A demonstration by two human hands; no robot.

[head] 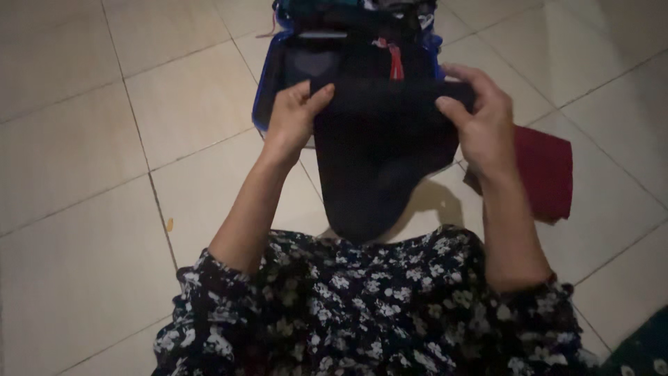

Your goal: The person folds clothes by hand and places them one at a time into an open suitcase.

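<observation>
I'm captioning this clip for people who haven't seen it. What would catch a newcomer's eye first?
First, the dark navy cloth garment held up at centre frame, pinched along its top edge by the left hand and the right hand. Behind it, at the top, an open blue-edged bag with a red zip pull lies on the pale tiled floor. A folded dark red cloth lies on the tiles at right.
</observation>
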